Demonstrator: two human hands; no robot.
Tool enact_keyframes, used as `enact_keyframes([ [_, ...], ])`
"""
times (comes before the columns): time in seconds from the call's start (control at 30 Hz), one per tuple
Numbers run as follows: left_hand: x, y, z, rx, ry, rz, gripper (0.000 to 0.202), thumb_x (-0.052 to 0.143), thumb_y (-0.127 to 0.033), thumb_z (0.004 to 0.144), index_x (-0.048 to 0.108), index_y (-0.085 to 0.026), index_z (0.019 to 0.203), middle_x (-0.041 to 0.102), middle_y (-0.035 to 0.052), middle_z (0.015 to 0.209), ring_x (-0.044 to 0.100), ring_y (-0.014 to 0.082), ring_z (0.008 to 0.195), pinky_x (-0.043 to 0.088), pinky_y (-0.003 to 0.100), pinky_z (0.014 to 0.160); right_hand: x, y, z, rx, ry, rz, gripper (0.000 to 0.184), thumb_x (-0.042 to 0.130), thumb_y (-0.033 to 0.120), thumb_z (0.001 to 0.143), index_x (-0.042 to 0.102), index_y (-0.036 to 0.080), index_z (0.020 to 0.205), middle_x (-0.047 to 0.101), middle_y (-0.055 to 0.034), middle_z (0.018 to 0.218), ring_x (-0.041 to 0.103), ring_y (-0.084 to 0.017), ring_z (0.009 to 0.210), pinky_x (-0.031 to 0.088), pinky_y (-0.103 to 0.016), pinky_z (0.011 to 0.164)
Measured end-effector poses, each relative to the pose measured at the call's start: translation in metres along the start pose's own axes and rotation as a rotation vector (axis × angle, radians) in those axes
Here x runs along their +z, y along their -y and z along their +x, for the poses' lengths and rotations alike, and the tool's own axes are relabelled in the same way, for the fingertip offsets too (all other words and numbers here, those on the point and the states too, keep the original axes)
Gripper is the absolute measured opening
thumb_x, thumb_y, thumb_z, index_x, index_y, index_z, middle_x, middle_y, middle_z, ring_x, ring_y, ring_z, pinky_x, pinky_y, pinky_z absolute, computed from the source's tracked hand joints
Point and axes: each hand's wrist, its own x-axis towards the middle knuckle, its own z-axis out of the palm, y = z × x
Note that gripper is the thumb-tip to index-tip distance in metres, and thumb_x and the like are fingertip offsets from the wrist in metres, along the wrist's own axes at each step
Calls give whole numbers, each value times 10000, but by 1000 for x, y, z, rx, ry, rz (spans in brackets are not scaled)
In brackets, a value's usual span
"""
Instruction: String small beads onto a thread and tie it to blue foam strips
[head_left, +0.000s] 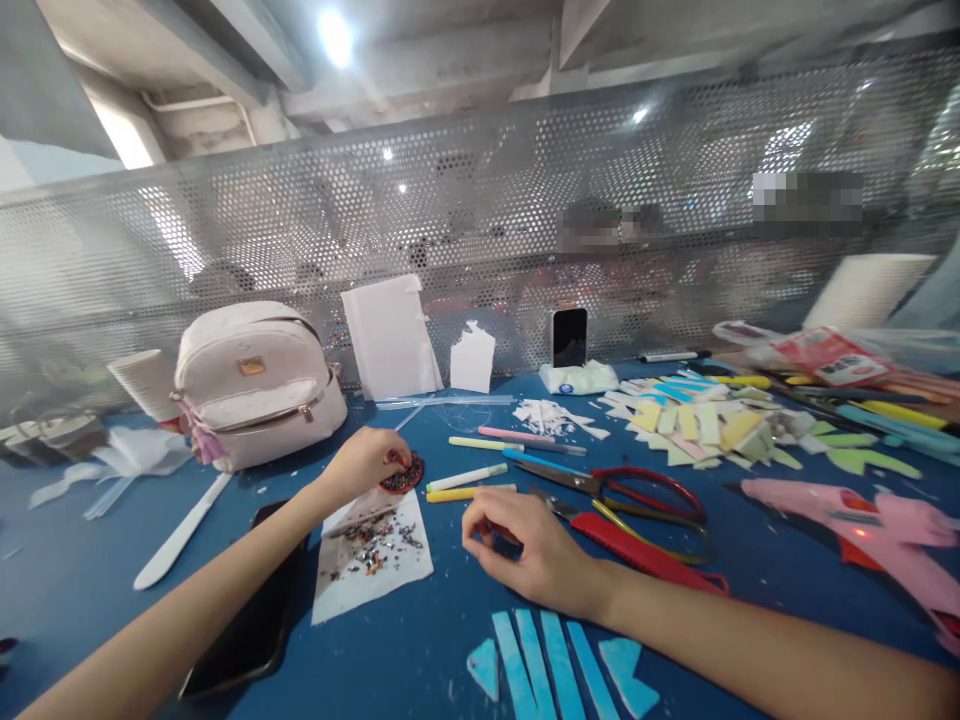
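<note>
My left hand reaches over a small round red-rimmed piece covered in dark bits. Its fingers are pinched together at the top of that piece; what is between them is too small to make out. Just below lies a white sheet of paper scattered with dark and orange crumbs. My right hand rests on the blue table, its fingers curled in loosely with nothing visible in them. Beside it are a yellow marker, a red-handled utility knife and scissors with red handles.
Blue cut strips lie in front. A pink glue gun is at the right, near a pile of pale cut pieces. A black phone lies under my left forearm. A white backpack stands at the back left, before a perforated metal screen.
</note>
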Motion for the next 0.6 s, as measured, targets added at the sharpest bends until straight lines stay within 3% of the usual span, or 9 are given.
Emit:
enact_keyframes([
  [0.6,1,3,-2,-1,3,72,161,594,-73,740,705,-189,754,737,15,778,655,171,704,450,244,684,-1,1,1,-6,8,-29,80,527,200,908,552,195,832,564,-9,744,511,-136,653,397,-238,602],
])
